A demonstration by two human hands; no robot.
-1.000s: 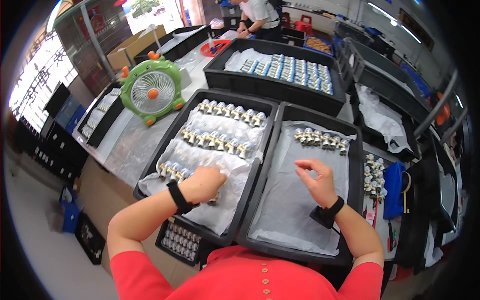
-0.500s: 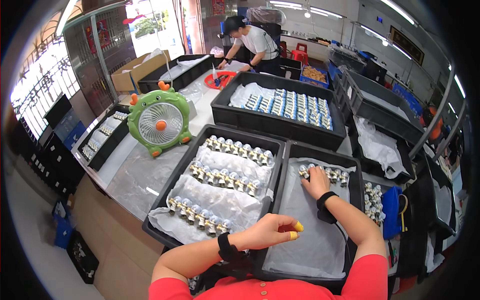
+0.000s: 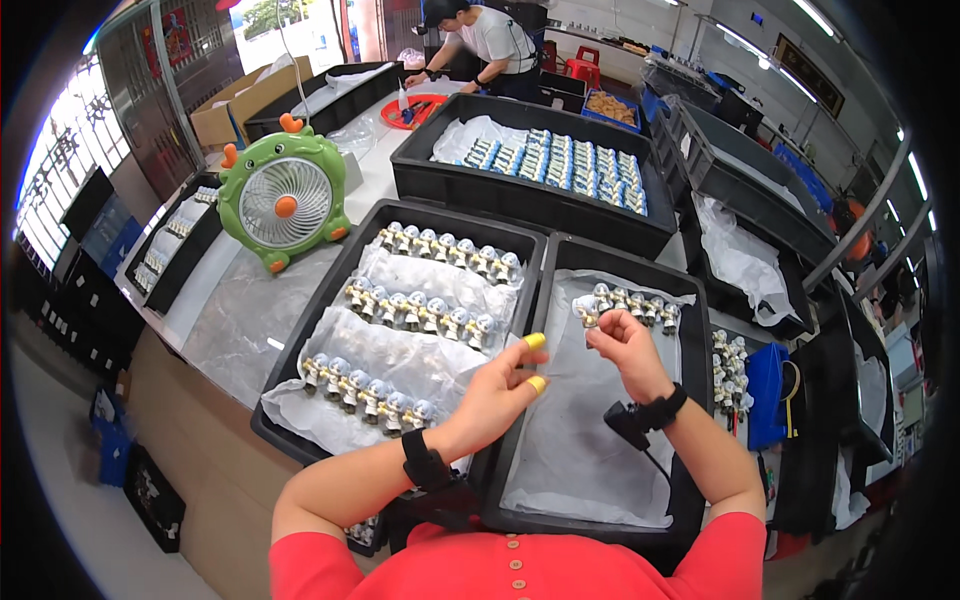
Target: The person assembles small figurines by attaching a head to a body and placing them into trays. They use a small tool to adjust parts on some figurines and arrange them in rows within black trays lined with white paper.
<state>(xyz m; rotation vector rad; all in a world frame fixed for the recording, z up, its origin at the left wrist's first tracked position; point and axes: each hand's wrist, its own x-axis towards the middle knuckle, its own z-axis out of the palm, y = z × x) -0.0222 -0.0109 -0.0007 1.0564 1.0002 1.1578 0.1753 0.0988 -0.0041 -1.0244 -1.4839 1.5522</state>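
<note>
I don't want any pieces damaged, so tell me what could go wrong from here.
The small figurine pinched in the right hand could slip and drop into the right tray. It is close to the figurine row there, so it might bump a neighbour. The left hand, near the closest row in the left tray, might brush its end figurine.

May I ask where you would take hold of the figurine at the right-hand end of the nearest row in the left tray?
I would probably pinch the figurine by its rounded pale head, from above and slightly from the right: the head is exposed, a neighbouring figurine crowds its left, and white sheeting borders its right.
</note>
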